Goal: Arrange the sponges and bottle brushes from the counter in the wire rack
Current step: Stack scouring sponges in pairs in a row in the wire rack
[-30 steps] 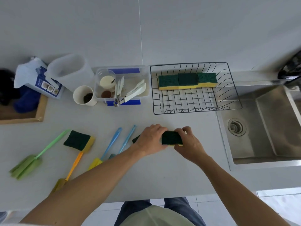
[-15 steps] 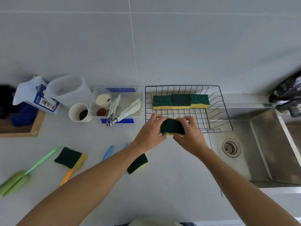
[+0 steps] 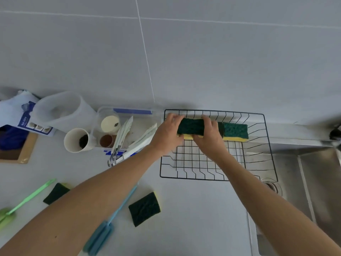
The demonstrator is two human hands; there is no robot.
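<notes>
Grey counter (image 3: 193, 209): left hand (image 3: 167, 134) and right hand (image 3: 210, 137) pinch a sponge (image 3: 191, 126) over the wire rack (image 3: 265, 145); next, seat it in the back row.

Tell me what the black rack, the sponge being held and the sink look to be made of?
The wire rack looks like thin metal wire with a black coating, an open grid. The held sponge seems soft yellow foam under a rough dark green scouring layer. The sink looks like brushed stainless steel, grey with a dull sheen.
</notes>
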